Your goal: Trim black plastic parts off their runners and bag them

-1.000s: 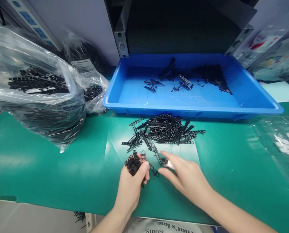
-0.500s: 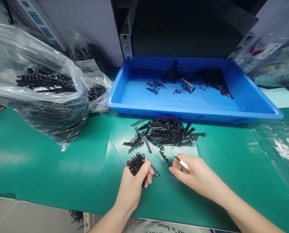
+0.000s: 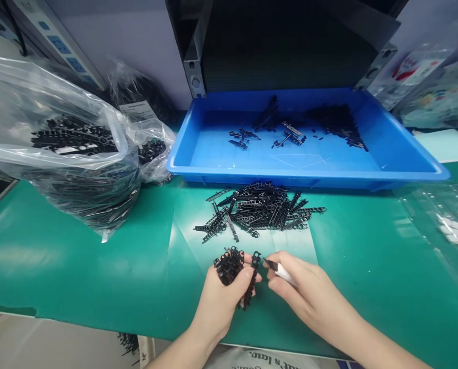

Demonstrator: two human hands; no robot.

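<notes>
Black strip (image 3: 251,288): on the near side of the blue tray (image 3: 309,181), beyond the heap of strips (image 3: 267,207) as counted from that tray; it slants beside my left thumb.
Handling: I judge it light, thin and fairly stiff, probably plastic; its looped edge could snag or snap, so I would pinch the flat middle, off the loops.
Left hand (image 3: 222,298): curled around a bundle (image 3: 229,266), the single strip against its thumb side.
Right hand (image 3: 305,281): wrapped on a white-handled tool (image 3: 285,275), thumb and forefinger slightly apart, dark tip just beside the strip's upper end.
Change: half a second ago my right fingers had a strip, slanting toward the tray; now the hands are nearer each other and a strip stands at the left thumb.
</notes>
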